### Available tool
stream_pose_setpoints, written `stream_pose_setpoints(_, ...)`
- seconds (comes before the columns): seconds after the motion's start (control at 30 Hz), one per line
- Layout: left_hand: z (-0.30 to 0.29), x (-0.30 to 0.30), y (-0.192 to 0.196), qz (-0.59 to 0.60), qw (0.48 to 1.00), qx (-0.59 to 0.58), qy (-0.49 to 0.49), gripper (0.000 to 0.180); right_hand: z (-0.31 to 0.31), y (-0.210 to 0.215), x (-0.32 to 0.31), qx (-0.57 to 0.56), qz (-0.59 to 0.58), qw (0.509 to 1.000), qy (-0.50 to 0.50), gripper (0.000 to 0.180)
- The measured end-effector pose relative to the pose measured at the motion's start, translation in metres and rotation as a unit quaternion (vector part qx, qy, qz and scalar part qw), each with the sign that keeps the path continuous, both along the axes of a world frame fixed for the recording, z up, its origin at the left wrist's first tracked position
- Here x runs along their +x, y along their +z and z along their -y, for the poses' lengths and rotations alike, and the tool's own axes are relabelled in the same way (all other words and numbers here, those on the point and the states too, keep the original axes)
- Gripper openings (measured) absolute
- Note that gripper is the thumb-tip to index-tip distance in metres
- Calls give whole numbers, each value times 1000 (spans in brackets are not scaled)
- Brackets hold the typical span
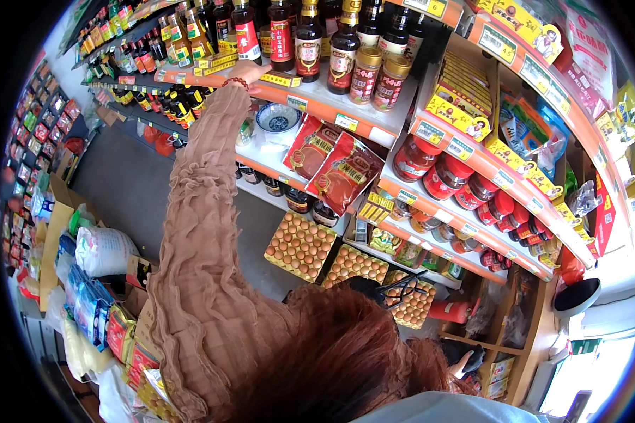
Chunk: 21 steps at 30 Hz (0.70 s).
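Note:
Neither my left hand nor my right hand shows. Close in front of me is another person, with reddish-brown hair (331, 345) and a brown ruffled sleeve (197, 282). That person's left hand (248, 72), with a beaded bracelet above it, reaches to the front edge of the upper shelf, beside dark sauce bottles (308, 42). What its fingers touch cannot be made out. At the lower right, part of a hand (461, 364) shows against something black; it seems to be the same person's. Dark-framed glasses (404, 283) stick out beyond the hair. Light-blue cloth (448, 410) lies along the bottom edge.
Below the upper shelf stand a patterned bowl (277, 118), red packets (346, 173) and red-lidded jars (448, 176). Egg trays (300, 245) sit low down in front. Sacks (104, 250) and packages line the left, beside the grey floor (130, 183). Yellow boxes (462, 92) fill the right shelf.

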<state>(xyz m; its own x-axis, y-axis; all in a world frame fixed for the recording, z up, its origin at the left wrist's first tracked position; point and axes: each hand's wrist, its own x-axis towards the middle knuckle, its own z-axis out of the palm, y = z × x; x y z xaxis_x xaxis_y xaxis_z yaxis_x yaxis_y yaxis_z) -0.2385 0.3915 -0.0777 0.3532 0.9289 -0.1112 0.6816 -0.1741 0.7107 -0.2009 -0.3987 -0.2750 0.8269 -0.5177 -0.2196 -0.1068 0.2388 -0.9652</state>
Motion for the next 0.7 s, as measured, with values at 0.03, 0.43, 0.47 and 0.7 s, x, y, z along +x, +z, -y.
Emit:
stream_pose_setpoints(0.03, 2, 4, -7, 57, 996, -58, 18, 58, 1, -1, 0, 2, 0, 1000, 1, 41)
stream_pose_setpoints(0.43, 32, 1, -49, 525, 848, 55, 50, 48, 23, -24, -7, 31, 38, 999, -21, 44)
stream_pose_setpoints(0.47, 56, -10, -40, 494, 862, 114, 27, 61, 25, -25, -10, 26, 38, 998, -46, 43)
stream_pose_setpoints(0.7, 245, 30, 46, 458, 772, 331, -291, 52, 33, -21, -15, 6, 18, 995, -94, 39)
